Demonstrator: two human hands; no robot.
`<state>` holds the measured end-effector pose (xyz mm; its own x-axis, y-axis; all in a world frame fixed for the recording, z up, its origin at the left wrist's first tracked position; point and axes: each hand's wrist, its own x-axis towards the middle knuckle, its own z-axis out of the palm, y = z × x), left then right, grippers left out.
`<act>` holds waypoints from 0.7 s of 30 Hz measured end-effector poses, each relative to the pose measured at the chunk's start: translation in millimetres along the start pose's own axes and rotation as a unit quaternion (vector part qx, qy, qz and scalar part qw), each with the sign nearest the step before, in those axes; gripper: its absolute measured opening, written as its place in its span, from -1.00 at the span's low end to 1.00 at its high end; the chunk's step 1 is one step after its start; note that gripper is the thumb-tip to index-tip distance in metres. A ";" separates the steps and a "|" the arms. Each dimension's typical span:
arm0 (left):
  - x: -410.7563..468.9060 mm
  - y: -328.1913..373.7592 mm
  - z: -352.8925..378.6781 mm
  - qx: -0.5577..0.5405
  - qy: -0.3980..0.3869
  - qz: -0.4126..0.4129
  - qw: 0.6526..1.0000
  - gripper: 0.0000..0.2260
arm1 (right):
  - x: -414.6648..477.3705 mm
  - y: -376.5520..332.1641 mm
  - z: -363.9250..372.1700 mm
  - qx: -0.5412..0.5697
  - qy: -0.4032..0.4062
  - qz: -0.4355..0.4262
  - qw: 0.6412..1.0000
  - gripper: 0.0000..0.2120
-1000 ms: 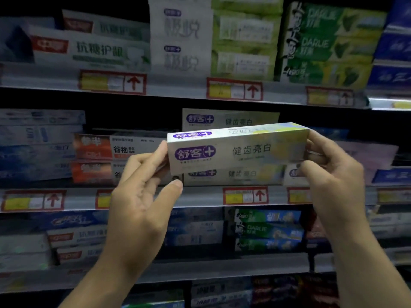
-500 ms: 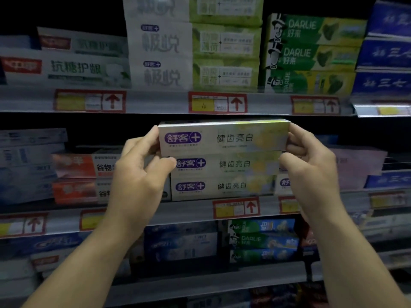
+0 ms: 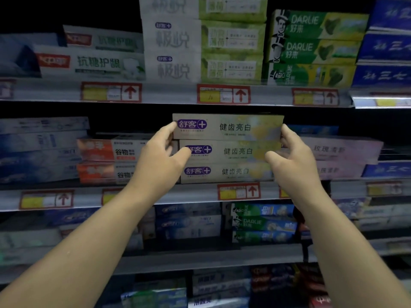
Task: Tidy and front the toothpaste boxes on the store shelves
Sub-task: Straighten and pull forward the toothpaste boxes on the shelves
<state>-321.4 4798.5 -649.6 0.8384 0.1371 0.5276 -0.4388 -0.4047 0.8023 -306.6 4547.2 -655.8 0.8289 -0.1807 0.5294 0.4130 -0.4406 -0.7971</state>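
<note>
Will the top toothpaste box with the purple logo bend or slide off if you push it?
Probably it won't bend: the top box has straight edges while the left hand and right hand hold only its ends. It likely slides easily, as its flat face lies on the smooth box below. Being long and flat, it shouldn't roll.

Single head view: faces shelves (image 3: 178,94) square-on, close, arm's reach; both forearms enter from frame bottom.
</note>
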 end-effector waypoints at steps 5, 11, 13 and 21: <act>-20.0 0.7 -8.2 0.085 -0.011 0.043 0.995 -0.40 | -21.1 -10.2 -3.9 -0.111 -0.016 -0.034 0.993 -0.31; -57.4 -8.5 -22.0 0.155 -0.036 0.075 0.984 -0.40 | -62.3 -14.6 5.5 -0.207 -0.079 -0.111 0.969 -0.31; -70.3 -15.1 -26.6 0.166 -0.050 0.064 0.983 -0.39 | -74.9 -13.4 12.2 -0.227 -0.111 -0.124 0.960 -0.31; -114.8 -52.5 -46.7 0.213 -0.107 0.032 0.971 -0.41 | -111.1 7.6 45.4 -0.281 -0.229 -0.137 0.922 -0.31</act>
<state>-409.7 4846.2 -739.2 0.8818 -0.0729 0.4659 -0.3568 -0.7492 0.5580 -378.4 4603.9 -733.8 0.8479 0.3390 0.4076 0.4767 -0.8239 -0.3064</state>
